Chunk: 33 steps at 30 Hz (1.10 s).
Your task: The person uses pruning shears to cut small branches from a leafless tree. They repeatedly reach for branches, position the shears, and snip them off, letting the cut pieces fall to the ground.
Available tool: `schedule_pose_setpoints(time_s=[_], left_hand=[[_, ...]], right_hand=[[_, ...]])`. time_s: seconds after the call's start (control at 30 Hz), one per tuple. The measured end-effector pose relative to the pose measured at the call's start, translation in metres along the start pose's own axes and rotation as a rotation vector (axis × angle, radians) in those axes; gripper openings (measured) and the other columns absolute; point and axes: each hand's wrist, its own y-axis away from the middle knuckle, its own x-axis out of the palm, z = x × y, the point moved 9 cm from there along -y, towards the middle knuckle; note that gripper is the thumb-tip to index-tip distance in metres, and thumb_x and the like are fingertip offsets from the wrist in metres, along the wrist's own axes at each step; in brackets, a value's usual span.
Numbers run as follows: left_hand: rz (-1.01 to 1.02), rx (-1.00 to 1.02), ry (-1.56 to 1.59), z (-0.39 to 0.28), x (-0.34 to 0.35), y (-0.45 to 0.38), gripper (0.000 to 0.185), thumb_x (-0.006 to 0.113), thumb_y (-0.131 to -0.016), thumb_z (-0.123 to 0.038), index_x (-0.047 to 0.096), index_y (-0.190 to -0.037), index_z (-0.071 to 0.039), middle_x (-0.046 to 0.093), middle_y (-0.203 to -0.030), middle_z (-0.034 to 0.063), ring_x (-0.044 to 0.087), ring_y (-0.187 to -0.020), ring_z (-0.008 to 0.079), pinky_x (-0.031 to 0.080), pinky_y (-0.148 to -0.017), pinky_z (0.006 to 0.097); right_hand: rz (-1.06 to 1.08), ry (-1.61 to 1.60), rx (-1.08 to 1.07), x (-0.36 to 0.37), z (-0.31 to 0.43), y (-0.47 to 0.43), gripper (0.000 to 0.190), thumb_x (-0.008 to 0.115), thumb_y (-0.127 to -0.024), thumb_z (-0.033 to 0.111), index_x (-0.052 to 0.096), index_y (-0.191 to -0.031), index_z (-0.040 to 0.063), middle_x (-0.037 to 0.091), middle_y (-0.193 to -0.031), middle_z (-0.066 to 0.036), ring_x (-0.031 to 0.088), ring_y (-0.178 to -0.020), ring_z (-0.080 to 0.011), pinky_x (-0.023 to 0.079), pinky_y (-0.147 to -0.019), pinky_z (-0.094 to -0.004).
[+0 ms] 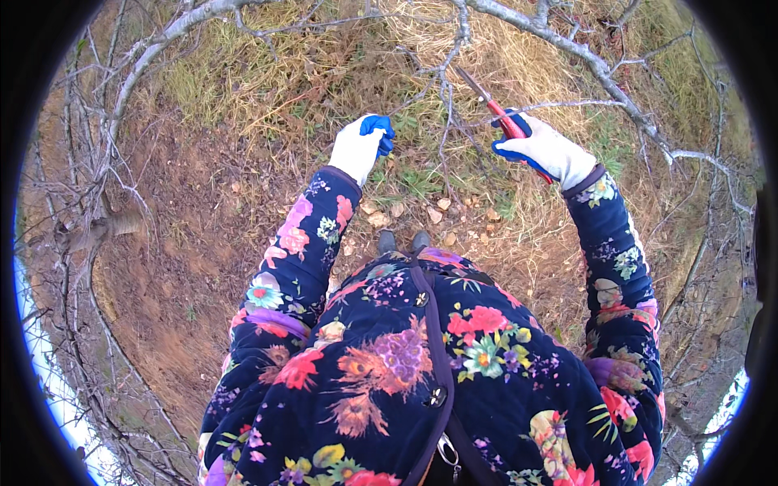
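Note:
My left hand (366, 144), in a white glove with blue-coated fingers, is curled shut at the centre left. A thin twig (414, 99) runs from its fingers up to a hanging grey branch (448, 61). My right hand (541, 146), gloved the same way, grips the red handle (512, 124) of what looks like a pruning saw. Its narrow dark blade (471, 81) points up and left, just right of the hanging branch. Fine side twigs (447, 130) droop between my two hands. Whether the blade touches any wood cannot be told.
A thick grey limb (583, 54) arches across the top and down the right. Bare branches (124, 97) crowd the left, beside a stubby trunk (103, 231). Dry grass (255, 73), brown soil (182, 255) and loose stones (434, 214) lie below, before my shoes (387, 241).

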Motion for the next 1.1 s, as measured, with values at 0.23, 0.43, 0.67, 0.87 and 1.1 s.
schedule_pose_setpoints(time_s=[0.23,0.43,0.67,0.87,1.1], left_hand=[[-0.01,0.025,-0.022,-0.002,0.001,0.001,0.014,0.053,-0.095,-0.002,0.064,-0.104,0.0,0.066,-0.087,0.0059,0.062,-0.067,0.013,0.051,-0.061,0.0267],[-0.033,0.009,-0.096,0.004,-0.001,0.003,0.013,0.055,-0.095,-0.005,0.065,-0.103,-0.001,0.066,-0.086,0.0033,0.06,-0.067,0.0111,0.049,-0.062,0.0255],[-0.048,0.041,-0.155,0.003,-0.001,0.01,0.014,0.058,-0.097,-0.013,0.064,-0.093,-0.001,0.064,-0.077,0.0015,0.058,-0.065,0.0083,0.047,-0.061,0.0246],[-0.068,0.041,-0.195,0.006,-0.006,0.016,0.013,0.056,-0.097,-0.011,0.064,-0.096,-0.001,0.065,-0.08,0.0023,0.059,-0.066,0.0095,0.048,-0.061,0.0256],[-0.062,0.037,-0.201,0.01,-0.009,0.022,0.016,0.051,-0.096,-0.004,0.064,-0.105,0.0,0.068,-0.09,0.0056,0.062,-0.067,0.0127,0.049,-0.062,0.027]], right_hand=[[0.308,-0.53,0.18,0.015,0.009,-0.003,0.04,0.072,-0.089,0.033,0.062,-0.111,0.002,0.066,-0.091,-0.009,0.068,-0.077,-0.0197,0.057,-0.069,-0.0322],[0.389,-0.668,0.296,0.026,0.007,-0.013,0.035,0.067,-0.092,0.027,0.064,-0.113,0.001,0.069,-0.09,-0.013,0.072,-0.077,-0.0262,0.062,-0.07,-0.0406],[0.449,-0.792,0.334,0.034,0.024,-0.038,0.041,0.07,-0.089,0.033,0.061,-0.115,0.003,0.068,-0.097,-0.018,0.071,-0.084,-0.0316,0.06,-0.076,-0.0512],[0.347,-0.866,0.329,0.051,0.027,-0.041,0.038,0.07,-0.089,0.03,0.061,-0.113,0.002,0.065,-0.101,-0.017,0.069,-0.089,-0.0318,0.059,-0.08,-0.0531],[0.426,-0.948,0.307,0.077,0.009,-0.043,0.03,0.067,-0.09,0.029,0.063,-0.111,0.007,0.064,-0.087,-0.009,0.065,-0.073,-0.0232,0.058,-0.067,-0.0412]])
